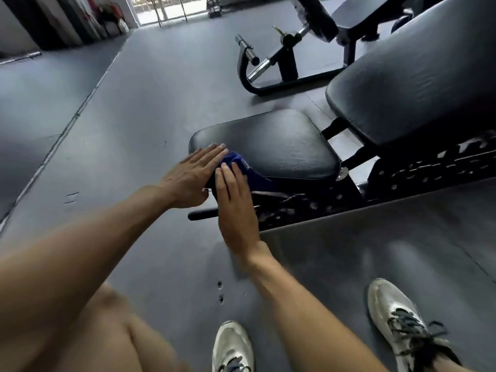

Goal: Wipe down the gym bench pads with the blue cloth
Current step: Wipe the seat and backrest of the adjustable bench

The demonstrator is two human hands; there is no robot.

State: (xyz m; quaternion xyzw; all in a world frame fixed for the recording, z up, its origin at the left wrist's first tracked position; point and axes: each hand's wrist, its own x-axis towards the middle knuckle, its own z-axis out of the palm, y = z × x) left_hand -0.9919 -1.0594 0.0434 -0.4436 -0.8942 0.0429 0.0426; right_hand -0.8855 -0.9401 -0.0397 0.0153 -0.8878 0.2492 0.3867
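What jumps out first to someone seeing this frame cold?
Two bare hands at centre: the left hand and right hand lie flat, fingers straight, pressing a blue cloth against the near edge of the black seat pad. The larger back pad slopes up to the upper right. White sneakers stand on the grey floor at the bottom.
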